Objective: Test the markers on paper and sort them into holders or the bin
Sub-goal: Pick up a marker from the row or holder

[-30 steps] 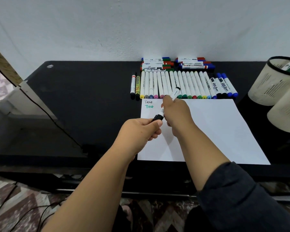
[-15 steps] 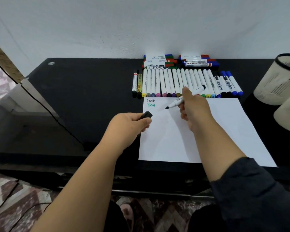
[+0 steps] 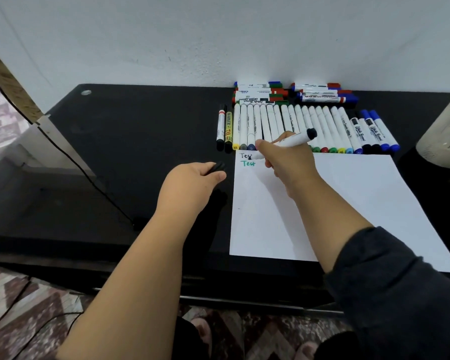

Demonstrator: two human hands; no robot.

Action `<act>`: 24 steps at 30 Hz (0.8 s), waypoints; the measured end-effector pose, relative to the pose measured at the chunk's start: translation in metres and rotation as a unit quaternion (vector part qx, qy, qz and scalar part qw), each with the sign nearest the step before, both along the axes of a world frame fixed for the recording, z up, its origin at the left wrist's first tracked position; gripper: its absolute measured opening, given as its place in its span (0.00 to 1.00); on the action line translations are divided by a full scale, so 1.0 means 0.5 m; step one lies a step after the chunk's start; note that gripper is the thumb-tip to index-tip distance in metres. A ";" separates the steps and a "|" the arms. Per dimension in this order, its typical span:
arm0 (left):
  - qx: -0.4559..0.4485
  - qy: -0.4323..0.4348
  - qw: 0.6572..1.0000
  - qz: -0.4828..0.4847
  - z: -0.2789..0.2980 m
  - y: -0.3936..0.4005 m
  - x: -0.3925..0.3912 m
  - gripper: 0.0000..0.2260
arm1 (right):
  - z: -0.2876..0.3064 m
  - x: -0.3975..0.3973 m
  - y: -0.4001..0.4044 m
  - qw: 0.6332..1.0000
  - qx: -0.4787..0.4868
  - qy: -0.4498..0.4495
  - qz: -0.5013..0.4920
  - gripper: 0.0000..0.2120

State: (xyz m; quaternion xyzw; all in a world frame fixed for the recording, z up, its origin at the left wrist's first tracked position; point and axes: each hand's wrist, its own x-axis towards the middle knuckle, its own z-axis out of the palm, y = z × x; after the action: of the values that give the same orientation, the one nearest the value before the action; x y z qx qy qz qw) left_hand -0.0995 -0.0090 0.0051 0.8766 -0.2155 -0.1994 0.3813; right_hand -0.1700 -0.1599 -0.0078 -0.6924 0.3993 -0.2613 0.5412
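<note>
Black desk (image 3: 140, 152) left of paper (image 3: 348, 203)

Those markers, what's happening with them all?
A person is testing markers one at a time. The right hand holds an uncapped white marker with its tip at the top left of the paper, beside two words already written there, one black and one green. The left hand holds the black cap over the black table. A row of markers lies behind the paper.

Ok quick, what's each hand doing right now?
Left hand: holding the black cap.
Right hand: holding the marker, tip at the paper.
</note>
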 end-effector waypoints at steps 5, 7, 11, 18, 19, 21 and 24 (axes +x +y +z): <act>0.004 -0.014 1.000 -0.001 -0.008 -0.002 0.014 0.17 | -0.026 0.014 0.003 0.999 -0.034 -0.005 -0.010 0.11; 0.013 -0.029 0.999 -0.010 -0.010 -0.004 0.019 0.17 | -0.035 0.017 0.005 0.999 -0.040 -0.007 -0.009 0.09; 0.018 -0.035 0.999 -0.019 -0.010 -0.006 0.026 0.16 | -0.041 0.020 0.006 0.998 -0.067 0.006 0.005 0.08; 0.037 -0.020 0.999 -0.028 -0.008 -0.011 0.021 0.17 | -0.045 0.023 0.010 0.994 -0.097 0.030 0.029 0.15; 0.034 -0.016 0.999 -0.025 -0.007 -0.010 0.021 0.17 | -0.045 0.023 0.010 0.994 -0.102 0.034 0.033 0.15; 0.035 -0.014 0.999 -0.020 -0.005 -0.007 0.021 0.17 | -0.044 0.023 0.009 0.993 -0.105 0.038 0.030 0.15; 0.025 -0.013 0.999 -0.019 -0.005 -0.003 0.019 0.17 | -0.042 0.021 0.006 0.995 -0.095 0.028 0.013 0.12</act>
State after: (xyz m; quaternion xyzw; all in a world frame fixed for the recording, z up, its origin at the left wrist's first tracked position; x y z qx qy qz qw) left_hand -0.0903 -0.0103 0.0026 0.8841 -0.2319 -0.2012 0.3522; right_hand -0.1593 -0.1571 -0.0286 -0.7527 0.3788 -0.2716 0.4650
